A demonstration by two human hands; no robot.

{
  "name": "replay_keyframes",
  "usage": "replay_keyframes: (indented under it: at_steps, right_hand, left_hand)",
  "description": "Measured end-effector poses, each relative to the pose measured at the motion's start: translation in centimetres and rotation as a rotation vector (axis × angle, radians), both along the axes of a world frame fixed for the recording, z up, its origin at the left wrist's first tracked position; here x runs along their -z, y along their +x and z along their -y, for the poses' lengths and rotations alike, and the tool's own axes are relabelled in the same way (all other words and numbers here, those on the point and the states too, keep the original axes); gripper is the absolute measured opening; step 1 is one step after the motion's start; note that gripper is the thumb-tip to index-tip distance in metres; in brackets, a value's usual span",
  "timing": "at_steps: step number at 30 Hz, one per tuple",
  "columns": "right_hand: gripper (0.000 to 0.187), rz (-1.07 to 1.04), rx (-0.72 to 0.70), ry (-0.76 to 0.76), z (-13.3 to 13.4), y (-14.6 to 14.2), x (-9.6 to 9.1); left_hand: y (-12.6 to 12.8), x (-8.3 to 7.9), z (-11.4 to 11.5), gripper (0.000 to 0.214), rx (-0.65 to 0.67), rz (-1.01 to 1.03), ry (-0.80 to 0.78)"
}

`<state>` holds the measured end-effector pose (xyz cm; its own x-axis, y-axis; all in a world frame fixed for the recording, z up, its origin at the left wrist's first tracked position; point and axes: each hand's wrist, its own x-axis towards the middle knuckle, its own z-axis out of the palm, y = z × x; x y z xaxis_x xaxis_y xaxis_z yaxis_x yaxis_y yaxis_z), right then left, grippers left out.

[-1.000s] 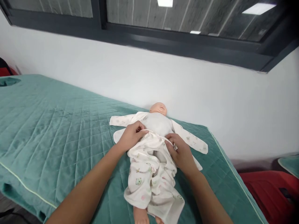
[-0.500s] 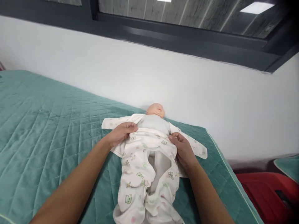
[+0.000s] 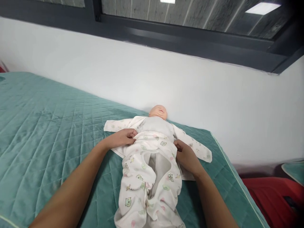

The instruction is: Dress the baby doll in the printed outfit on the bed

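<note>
A baby doll (image 3: 158,111) lies on its back on a green quilted cover. Its pale cloth torso (image 3: 155,124) shows between the parted fronts of a printed baby shirt (image 3: 196,146), whose sleeves stretch out to both sides. Baby pants (image 3: 139,177) with small animal prints cover its legs and lower belly, with a wide opening at the crotch. My left hand (image 3: 122,138) is closed, fingers curled on the waistband's left side. On the other side, my right hand (image 3: 187,155) is closed at the waistband edge, its fingertips partly hidden.
The green quilted cover (image 3: 59,126) reaches up to a white wall (image 3: 147,76) behind the doll's head. Above runs a dark window frame (image 3: 166,38). Beyond the right edge stands a red object (image 3: 273,196), beside another piece of green cover (image 3: 294,171).
The waistband's sides have gone from being pulled outward to lying closer around the doll's body. My left hand has shifted slightly down and left, and my right hand slightly lower.
</note>
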<state>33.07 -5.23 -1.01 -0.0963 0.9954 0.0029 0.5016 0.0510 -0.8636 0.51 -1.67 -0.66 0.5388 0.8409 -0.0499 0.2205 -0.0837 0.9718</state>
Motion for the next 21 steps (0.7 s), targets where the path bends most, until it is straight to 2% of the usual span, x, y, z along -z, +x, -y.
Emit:
replay_keyframes:
  at_steps: [4,7,10,13,17,21]
  right_hand:
    - [0.014,-0.193,0.052,-0.007,0.2,-0.2,-0.5]
    - [0.018,-0.272,0.071,0.068,0.4,-0.7,-1.2]
    - [0.018,-0.249,0.009,0.137,0.6,-1.6,-1.7]
    - [0.017,-0.213,-0.078,0.135,0.7,-1.9,-1.7]
    - [0.019,-0.153,-0.131,0.072,0.5,-1.4,-1.7]
    - [0.019,-0.136,-0.137,0.084,0.5,-1.3,-1.9]
  left_hand:
    - [-0.1,-0.1,-0.1,0.016,0.019,0.040,-0.009]
    - [-0.2,-0.2,-0.1,0.020,0.055,0.033,0.011]
    - [-0.3,-0.5,0.1,0.019,0.091,0.035,0.024]
    - [-0.1,-0.5,0.3,0.019,0.096,0.036,0.056]
    - [0.6,-0.1,0.2,0.015,-0.042,0.053,0.172]
    - [1.3,0.4,0.0,0.006,-0.172,0.056,0.322]
